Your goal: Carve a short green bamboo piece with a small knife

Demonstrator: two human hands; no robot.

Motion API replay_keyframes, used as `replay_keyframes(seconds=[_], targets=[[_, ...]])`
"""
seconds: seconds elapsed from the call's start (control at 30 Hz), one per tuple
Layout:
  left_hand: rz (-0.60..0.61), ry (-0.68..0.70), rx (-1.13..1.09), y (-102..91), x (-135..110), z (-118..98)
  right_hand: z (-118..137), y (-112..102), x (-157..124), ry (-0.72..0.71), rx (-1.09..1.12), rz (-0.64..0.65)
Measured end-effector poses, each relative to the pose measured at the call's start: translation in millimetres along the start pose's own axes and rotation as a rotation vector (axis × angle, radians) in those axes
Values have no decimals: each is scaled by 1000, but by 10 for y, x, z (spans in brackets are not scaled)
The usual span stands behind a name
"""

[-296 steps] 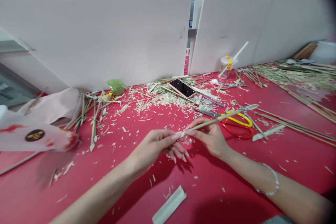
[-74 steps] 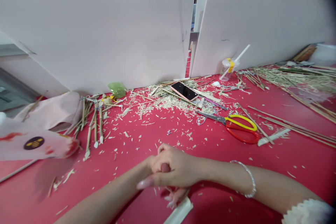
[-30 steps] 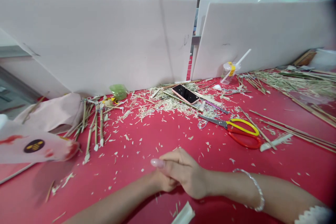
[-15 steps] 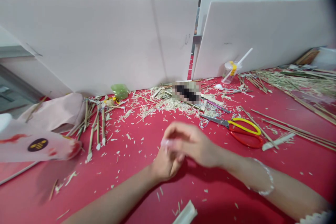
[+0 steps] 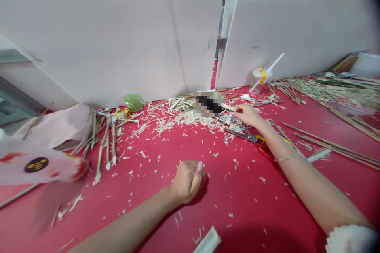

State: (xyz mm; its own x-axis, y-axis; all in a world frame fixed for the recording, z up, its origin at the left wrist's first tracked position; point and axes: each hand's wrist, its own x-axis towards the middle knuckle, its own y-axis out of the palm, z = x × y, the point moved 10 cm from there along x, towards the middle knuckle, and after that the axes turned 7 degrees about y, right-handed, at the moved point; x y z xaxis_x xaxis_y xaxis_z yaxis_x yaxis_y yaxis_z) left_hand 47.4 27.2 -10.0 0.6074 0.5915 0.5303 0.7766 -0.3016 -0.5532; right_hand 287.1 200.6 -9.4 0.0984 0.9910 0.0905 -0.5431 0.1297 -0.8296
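My left hand (image 5: 190, 182) rests closed in a fist on the red table (image 5: 166, 146), thumb folded over the fingers; whatever it holds is hidden. My right hand (image 5: 247, 114) reaches forward, its fingertips pinched on a slim tool (image 5: 229, 109) whose grey tip shows and whose handle the hand covers. Just left of those fingers lies a dark, partly blurred phone-like object (image 5: 219, 108) on a heap of pale shavings (image 5: 192, 119). Scissors (image 5: 247, 136) with yellow and red handles lie below my right forearm, which partly covers them.
Bamboo sticks (image 5: 114, 142) and a pink cloth bag (image 5: 59, 124) lie at left, beside a printed plastic bag (image 5: 44, 164). A plastic cup (image 5: 259, 81) with a straw stands at the back. Long strips (image 5: 335, 144) lie at right. White boards (image 5: 118, 43) wall off the back.
My right hand has left my left hand and moved forward and right to the slim purple tool. My left hand stays in place, closed. The view has shifted slightly.
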Motion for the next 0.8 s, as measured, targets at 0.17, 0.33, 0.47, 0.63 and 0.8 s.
replay_keyframes(seconds=[0.17,0.33,0.47,0.63,0.8], targets=[[37,-23,11,8,-3,7,222,245,-71,-162,-52,80],[-116,-28,64,-87,-45,60,316,374,-148,-230,-99,96],[-106,-15,62,-67,-47,66,386,395,-203,-249,-106,89],[-95,0,62,-74,-40,42,411,394,-200,-216,-37,97],[-78,-42,45,-54,-44,70,341,350,-145,-115,129,190]])
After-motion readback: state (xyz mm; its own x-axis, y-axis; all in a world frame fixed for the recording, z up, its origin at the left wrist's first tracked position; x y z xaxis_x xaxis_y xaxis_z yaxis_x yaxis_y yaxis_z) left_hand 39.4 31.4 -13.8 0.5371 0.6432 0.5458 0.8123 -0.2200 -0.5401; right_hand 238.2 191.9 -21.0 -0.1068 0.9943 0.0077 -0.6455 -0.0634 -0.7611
